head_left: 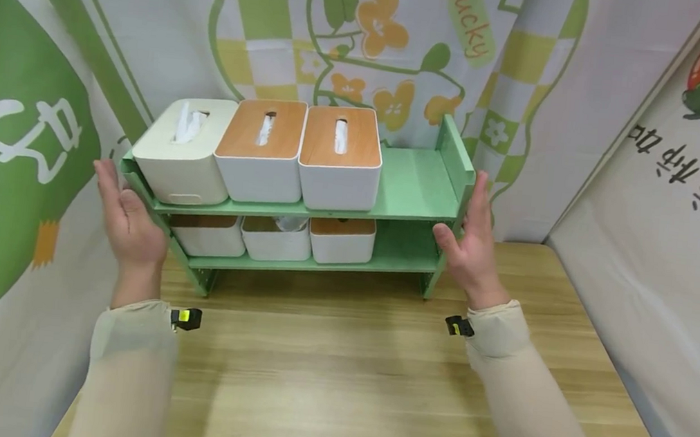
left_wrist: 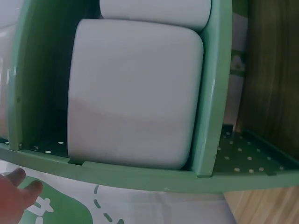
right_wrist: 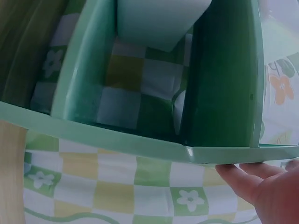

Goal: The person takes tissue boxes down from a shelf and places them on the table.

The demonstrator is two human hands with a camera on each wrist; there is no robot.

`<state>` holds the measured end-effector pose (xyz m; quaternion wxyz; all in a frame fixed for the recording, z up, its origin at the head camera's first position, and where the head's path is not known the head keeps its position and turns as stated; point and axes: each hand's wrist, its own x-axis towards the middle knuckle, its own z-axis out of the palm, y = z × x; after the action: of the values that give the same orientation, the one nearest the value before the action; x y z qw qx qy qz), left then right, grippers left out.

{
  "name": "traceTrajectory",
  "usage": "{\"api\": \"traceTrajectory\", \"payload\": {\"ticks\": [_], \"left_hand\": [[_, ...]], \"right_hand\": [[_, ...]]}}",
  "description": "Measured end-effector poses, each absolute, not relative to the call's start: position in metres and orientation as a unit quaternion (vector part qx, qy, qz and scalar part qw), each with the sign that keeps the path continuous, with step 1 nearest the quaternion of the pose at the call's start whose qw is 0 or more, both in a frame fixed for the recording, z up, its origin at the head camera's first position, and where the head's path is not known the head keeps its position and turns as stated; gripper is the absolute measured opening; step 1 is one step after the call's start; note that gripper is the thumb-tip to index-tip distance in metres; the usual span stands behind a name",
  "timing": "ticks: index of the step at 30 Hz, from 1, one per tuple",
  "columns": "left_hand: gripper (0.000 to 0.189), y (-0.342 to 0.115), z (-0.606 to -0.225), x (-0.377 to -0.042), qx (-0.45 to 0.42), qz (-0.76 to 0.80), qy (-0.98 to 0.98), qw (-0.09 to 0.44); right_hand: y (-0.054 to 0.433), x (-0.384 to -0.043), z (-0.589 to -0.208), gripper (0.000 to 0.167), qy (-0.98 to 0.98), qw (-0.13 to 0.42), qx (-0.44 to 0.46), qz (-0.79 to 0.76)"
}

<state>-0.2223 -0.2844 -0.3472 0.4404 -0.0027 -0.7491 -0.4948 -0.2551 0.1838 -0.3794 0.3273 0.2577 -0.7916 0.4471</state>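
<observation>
A green two-tier shelf point(head_left: 418, 183) stands on the wooden table, between both hands. My left hand point(head_left: 133, 227) is upright at its left end, fingers straight and palm toward the side panel; in the left wrist view the fingertips point(left_wrist: 32, 190) appear just short of the panel. At the other end, my right hand point(head_left: 477, 254) has straight fingers against the right side panel, its thumb spread toward the front. On the top tier sit a cream tissue box point(head_left: 182, 169) and two white tissue boxes with wooden lids, the middle one point(head_left: 258, 177) and the right one point(head_left: 338, 186).
Three more white boxes line the lower tier, the right one point(head_left: 341, 247) showing a wooden lid. Wooden table point(head_left: 311, 382) extends in front. Printed curtains point(head_left: 267, 17) hang behind and at both sides, close to the shelf.
</observation>
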Motion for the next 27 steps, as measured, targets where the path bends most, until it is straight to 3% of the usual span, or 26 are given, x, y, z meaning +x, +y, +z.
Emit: {"api": "traceTrajectory", "payload": {"ticks": [9,18,27], "left_hand": [[0.054,-0.306,-0.364,-0.25,0.034,-0.526,-0.761,0.377],[0.057,-0.318,-0.367,-0.254,0.017,-0.609,-0.718,0.337],[0.054,-0.313,-0.366,-0.254,0.037,-0.635,-0.704,0.316]], "right_hand": [[0.176,-0.238,-0.347,0.088,-0.776,0.26,0.247,0.518],[0.184,-0.264,-0.361,0.073,-0.777,0.215,0.206,0.555],[0.187,-0.271,-0.368,0.078,-0.77,0.201,0.195,0.574]]}}
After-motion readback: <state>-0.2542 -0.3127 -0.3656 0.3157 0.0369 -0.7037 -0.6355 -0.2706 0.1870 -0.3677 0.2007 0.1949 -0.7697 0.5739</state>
